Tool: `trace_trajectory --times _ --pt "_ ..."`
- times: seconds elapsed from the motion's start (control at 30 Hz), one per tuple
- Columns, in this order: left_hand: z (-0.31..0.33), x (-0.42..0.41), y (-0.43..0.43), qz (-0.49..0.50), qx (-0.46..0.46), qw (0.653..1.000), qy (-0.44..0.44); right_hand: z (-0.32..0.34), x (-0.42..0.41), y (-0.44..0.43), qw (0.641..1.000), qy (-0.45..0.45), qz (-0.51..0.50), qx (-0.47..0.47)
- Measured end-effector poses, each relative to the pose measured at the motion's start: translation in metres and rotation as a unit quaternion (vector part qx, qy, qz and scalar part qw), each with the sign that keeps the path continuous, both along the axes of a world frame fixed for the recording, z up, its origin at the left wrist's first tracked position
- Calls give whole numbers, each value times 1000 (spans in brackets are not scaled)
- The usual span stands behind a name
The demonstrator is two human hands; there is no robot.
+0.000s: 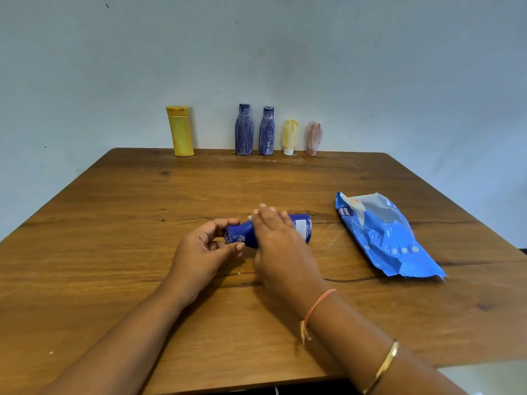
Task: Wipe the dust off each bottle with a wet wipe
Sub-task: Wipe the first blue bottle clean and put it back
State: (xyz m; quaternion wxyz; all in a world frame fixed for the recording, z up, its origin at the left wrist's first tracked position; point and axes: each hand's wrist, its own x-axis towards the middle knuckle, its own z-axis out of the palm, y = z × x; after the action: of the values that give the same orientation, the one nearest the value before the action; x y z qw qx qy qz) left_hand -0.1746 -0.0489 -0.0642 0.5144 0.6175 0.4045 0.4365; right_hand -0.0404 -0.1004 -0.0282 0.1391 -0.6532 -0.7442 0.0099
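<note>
A dark blue bottle (244, 234) lies on its side at the middle of the wooden table (142, 212), cap end to the left. My left hand (199, 252) pinches the cap end between thumb and fingers. My right hand (281, 243) wraps over the bottle's body, and a sliver of white wet wipe (249, 217) shows under its fingers. Against the wall at the back stand a yellow bottle (181, 131), two dusty blue bottles (244, 129) (267, 131), a pale yellow tube (290, 137) and a pink tube (314, 138), all streaked with white dust.
A blue pack of wet wipes (385, 235) lies flat on the table to the right of my hands. White dust marks streak the wood near the back row. The table's front edge runs just below my forearms.
</note>
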Motion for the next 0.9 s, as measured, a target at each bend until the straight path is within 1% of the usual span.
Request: trace_trajectory --times 0.1,0.27,0.4,0.5,0.6,0.67,0.73,0.83,0.9 --pt "-2 0 1 20 16 1000 -3 -6 -26 2 998 -20 54 6" --pt "-3 2 2 12 -12 1000 -11 -15 -8 2 997 -36 52 34" --pt "-4 2 5 9 -32 999 -11 -12 29 5 999 1 -42 4" --pt "-5 1 6 14 -32 999 -10 -9 50 6 990 53 -124 -33" --pt "-5 3 6 21 -32 999 -10 -11 44 9 985 81 -152 -31" --pt "-4 4 5 22 -30 999 -7 -13 28 7 990 81 -119 -10" --pt "-4 4 4 23 -30 999 -11 -16 6 2 996 76 -55 9" --pt "-5 2 5 31 -19 999 -9 -20 -20 -5 998 37 45 16" --pt "-5 3 5 33 -19 999 -13 -22 -19 -4 998 25 61 15"
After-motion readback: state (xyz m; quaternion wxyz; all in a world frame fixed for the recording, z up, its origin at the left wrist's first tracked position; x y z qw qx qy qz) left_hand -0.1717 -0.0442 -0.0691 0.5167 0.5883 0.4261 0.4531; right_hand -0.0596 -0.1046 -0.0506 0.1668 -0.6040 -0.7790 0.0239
